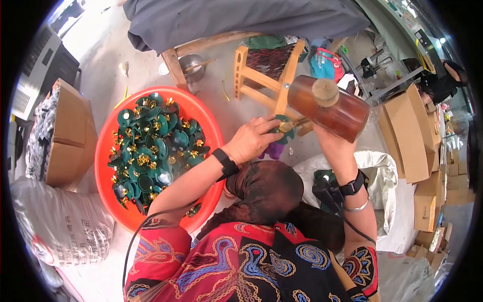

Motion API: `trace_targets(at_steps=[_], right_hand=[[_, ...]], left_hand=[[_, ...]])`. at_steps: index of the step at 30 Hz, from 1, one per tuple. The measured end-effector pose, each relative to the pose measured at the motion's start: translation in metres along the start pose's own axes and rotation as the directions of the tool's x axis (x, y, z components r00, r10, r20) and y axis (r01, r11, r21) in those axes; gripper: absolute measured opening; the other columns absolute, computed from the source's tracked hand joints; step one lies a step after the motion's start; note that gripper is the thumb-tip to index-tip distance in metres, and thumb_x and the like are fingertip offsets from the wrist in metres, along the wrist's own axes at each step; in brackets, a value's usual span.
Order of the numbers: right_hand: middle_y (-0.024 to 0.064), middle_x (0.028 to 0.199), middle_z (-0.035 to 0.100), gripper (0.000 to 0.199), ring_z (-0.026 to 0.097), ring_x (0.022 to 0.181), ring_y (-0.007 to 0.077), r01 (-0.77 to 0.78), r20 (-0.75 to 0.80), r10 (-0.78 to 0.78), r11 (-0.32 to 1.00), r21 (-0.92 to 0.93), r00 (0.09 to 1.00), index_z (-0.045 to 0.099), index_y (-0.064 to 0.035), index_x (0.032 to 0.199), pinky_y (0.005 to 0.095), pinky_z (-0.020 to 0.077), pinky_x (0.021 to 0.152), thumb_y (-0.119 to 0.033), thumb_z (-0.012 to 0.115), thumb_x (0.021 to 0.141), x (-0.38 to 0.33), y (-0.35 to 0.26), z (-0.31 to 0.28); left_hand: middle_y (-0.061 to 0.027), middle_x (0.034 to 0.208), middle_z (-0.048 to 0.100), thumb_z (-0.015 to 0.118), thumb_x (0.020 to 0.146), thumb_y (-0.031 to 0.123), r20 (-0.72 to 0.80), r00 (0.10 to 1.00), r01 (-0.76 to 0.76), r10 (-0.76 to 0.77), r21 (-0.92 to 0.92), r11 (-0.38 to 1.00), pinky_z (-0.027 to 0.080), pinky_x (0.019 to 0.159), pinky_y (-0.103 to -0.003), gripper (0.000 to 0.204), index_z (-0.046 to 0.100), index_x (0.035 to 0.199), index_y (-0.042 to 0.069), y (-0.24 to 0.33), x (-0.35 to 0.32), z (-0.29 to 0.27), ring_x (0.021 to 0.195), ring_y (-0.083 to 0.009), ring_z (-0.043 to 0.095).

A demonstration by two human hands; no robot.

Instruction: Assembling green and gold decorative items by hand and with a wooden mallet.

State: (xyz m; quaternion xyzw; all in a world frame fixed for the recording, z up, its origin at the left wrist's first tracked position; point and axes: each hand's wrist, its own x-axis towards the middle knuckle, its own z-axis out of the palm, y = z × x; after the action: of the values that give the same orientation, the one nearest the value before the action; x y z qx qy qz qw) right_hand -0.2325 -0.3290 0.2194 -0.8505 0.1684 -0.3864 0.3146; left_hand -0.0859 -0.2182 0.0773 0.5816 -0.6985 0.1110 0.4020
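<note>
My left hand (256, 138) reaches to the middle, its fingers pinching the edge of a dark green disc (288, 134) with a gold-coloured piece on it. Close beside it, my right hand (329, 143) is closed beneath the head of a brown mallet (347, 111). That head hides most of the right fingers and the handle, whose round end pokes out on top. To the left of my left arm, a red-orange basin (103, 146) holds many similar green cups or discs (146, 171) with gold ornaments.
A wooden stool frame (261, 78) stands ahead, with a metal pot (192, 68) to its left. By my right forearm sits an open white sack (385, 186). Cardboard boxes (410, 133) line the right; another box (73, 136) and a full plastic sack (70, 221) are at left.
</note>
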Motion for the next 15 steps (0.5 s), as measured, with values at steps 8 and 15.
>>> trace_targets(at_steps=[8, 15], right_hand=[[0.0114, 0.091, 0.063, 0.032, 0.061, 0.086, 0.0255, 0.027, 0.042, -0.026, 0.999, -0.017, 0.999, 0.061, -0.0056, 0.095, 0.0328, 0.0472, 0.076, -0.007, 0.071, 0.065, 0.004, -0.01, 0.0], [0.0052, 0.083, 0.06, 0.031, 0.057, 0.073, 0.0114, -0.083, -0.048, 0.071, 0.935, -0.344, 0.996, 0.056, -0.0001, 0.099, 0.0255, 0.0458, 0.065, -0.005, 0.07, 0.071, 0.05, -0.089, -0.075]], left_hand=[[-0.016, 0.09, 0.059, 0.064, 0.07, 0.013, 0.092, 0.947, 0.315, -0.307, -0.439, 0.841, 0.043, 0.074, -0.04, 0.023, 0.06, 0.091, 0.005, 0.016, 0.045, -0.01, 0.086, -0.0348, 0.055], [-0.0123, 0.077, 0.059, 0.066, 0.073, 0.015, 0.09, 0.936, 0.348, -0.34, -0.376, 0.859, 0.045, 0.068, -0.038, 0.017, 0.059, 0.084, 0.003, 0.006, 0.031, -0.003, 0.079, -0.0317, 0.056]])
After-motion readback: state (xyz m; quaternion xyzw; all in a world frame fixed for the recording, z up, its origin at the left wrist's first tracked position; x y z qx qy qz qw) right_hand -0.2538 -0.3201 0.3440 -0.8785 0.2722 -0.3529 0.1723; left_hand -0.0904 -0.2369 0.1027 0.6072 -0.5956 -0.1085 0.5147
